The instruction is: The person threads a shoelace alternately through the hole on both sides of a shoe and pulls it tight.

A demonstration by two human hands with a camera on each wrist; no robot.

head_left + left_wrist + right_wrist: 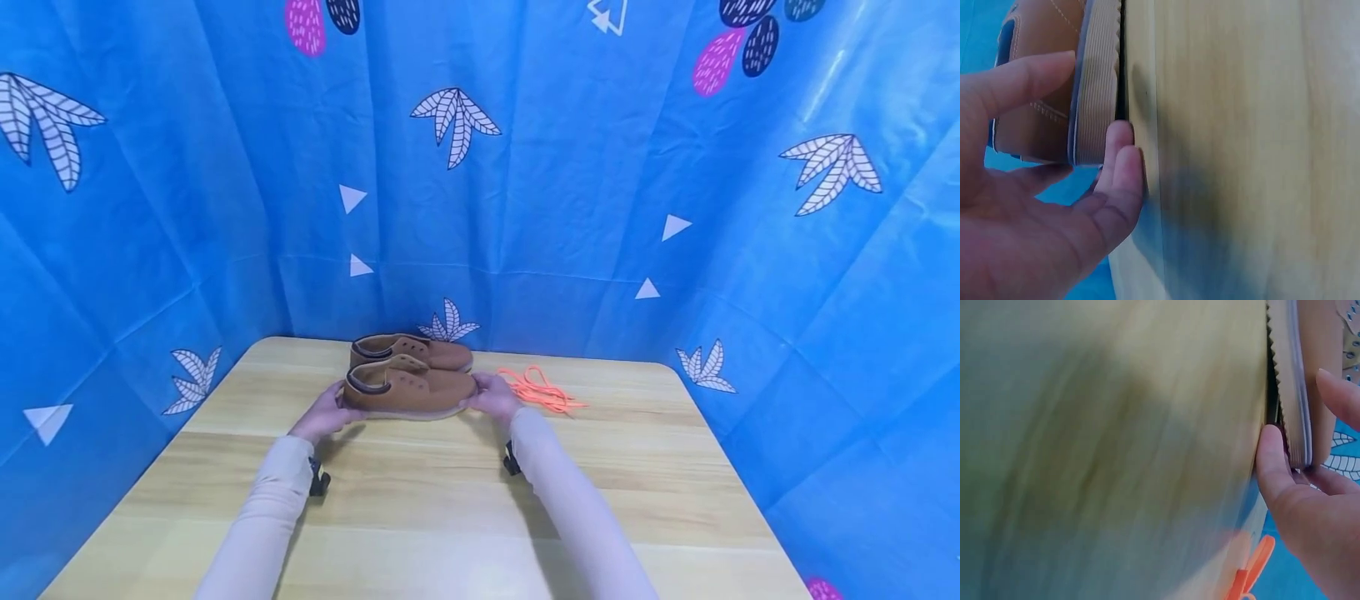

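A brown lace-up shoe [423,392], with no lace in its eyelets, lies sideways with its toe to the right, near the table's back. My left hand [327,414] grips its heel; in the left wrist view the thumb [1041,72] lies on the upper and fingertips [1127,165] reach under the ribbed sole [1099,81]. At the toe, my right hand [495,397] holds the same shoe, a fingertip [1270,440] at the sole's underside. A matching shoe [450,357] stands right behind, partly hidden. Both wrist views show a dark gap beneath the near sole.
Orange shoelaces [542,390] lie in a loose bundle just right of my right hand. The light wooden table [420,533] extends toward me. A blue patterned curtain [577,250] encloses its back and sides, close behind the shoes.
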